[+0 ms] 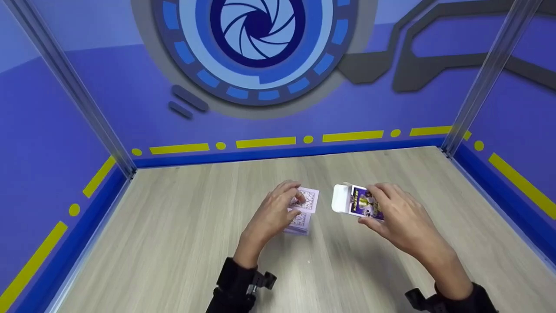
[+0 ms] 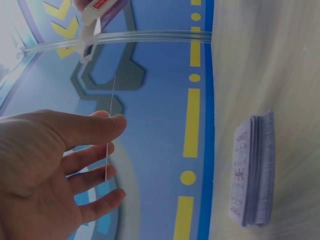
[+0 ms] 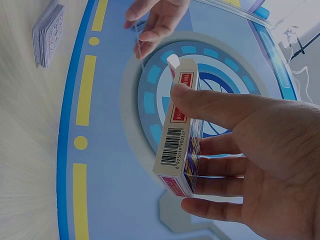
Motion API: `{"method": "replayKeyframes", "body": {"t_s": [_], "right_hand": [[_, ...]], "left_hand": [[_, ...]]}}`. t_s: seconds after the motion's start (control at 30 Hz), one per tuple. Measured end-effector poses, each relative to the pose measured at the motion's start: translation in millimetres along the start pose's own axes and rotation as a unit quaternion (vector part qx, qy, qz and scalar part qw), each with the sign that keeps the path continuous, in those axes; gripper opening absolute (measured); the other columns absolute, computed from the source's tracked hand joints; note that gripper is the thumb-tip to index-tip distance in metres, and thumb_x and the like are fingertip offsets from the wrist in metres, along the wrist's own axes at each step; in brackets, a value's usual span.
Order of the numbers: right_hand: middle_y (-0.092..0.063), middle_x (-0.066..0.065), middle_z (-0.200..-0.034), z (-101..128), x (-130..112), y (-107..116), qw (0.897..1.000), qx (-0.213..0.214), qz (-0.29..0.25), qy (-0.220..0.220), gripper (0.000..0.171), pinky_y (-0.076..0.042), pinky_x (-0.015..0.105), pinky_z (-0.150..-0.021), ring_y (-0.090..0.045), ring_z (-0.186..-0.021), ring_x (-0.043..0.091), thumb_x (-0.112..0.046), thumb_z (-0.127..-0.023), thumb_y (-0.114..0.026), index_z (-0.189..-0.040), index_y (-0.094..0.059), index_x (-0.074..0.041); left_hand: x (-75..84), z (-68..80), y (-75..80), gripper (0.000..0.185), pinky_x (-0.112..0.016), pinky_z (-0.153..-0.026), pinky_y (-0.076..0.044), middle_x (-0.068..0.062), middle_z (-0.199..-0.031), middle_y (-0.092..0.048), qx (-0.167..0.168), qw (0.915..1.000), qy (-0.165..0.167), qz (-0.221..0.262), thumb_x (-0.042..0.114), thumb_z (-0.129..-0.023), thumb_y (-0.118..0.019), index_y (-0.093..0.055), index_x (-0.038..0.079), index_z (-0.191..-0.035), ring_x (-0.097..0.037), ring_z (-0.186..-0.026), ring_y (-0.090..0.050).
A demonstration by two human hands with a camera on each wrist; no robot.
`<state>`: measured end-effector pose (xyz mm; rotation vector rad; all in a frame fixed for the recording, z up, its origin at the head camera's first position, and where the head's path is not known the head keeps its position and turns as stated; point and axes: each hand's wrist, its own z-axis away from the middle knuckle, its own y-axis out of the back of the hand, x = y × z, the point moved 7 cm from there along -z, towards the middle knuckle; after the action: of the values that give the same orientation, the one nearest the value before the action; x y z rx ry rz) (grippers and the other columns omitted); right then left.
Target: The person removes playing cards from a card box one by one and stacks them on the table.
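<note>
- Deck point(image 1: 299, 224) is lying flat on the wooden table point(image 1: 173, 239), left of centre, as a squared stack, backs up. Left wrist view is showing it point(image 2: 255, 170) side-on, with nothing touching its edges.
- Left hand point(image 1: 271, 213) is hovering just above the deck's near end and pinching a single card point(image 1: 307, 200) between thumb and fingers. The grip is narrow and light, at the tips only.
- That card is reading as a thin edge-on line in the left wrist view point(image 2: 107, 150), running between the thumb and the other fingers. It is clear of the stack, not resting on it.
- Card box point(image 1: 358, 203) is sitting in the air just right of the deck, off the table. Its white flap point(image 1: 340, 198) is hanging open, and the mouth is facing the left hand.
- Right hand point(image 1: 397, 213) is gripping the box firmly, thumb along one narrow side and fingers wrapping the other. Right wrist view is showing the barcode side point(image 3: 182, 130) facing the camera.
- My read of the step: cards and box are being handled apart, one card up and the rest down. I can't tell from these views whether the box is holding any cards.
- If the cards are going into the box, the next move is calling for squaring the stack, gripping it whole by the long edges and lining its short end up with the mouth. The right hand would be keeping the box steady with the flap folded clear.
</note>
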<state>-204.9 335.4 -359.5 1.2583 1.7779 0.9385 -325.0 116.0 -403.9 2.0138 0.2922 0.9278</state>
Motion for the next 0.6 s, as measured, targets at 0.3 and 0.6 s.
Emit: {"method": "replayKeyframes", "body": {"t_s": [0.3,0.6], "right_hand": [[-0.062,0.018,-0.123,0.2,1.8,-1.6,1.0,-0.01,0.001,-0.009,0.068,-0.051,0.054,-0.083,-0.061,-0.104,0.034,-0.033,-0.081,-0.089,-0.133,-0.061,0.001],[-0.062,0.018,-0.121,0.9,0.7,-4.6,1.0,-0.016,0.009,-0.005,0.069,-0.052,0.054,-0.083,-0.061,-0.105,0.034,-0.034,-0.081,-0.09,-0.132,-0.061,0.001]], "left_hand": [[-29.4,-1.6,-22.6,0.021,-0.044,-0.115,-0.038,-0.01,-0.147,-0.055,-0.043,0.9975,0.056,0.006,-0.004,-0.089,-0.074,-0.069,0.012,-0.102,-0.028,-0.14,-0.048],[-41.8,-0.2,-41.6,0.024,-0.044,-0.113,-0.04,-0.017,-0.142,-0.058,-0.06,0.9977,0.031,-0.003,-0.01,-0.083,-0.068,-0.07,0.006,-0.102,-0.031,-0.136,-0.052]]}}
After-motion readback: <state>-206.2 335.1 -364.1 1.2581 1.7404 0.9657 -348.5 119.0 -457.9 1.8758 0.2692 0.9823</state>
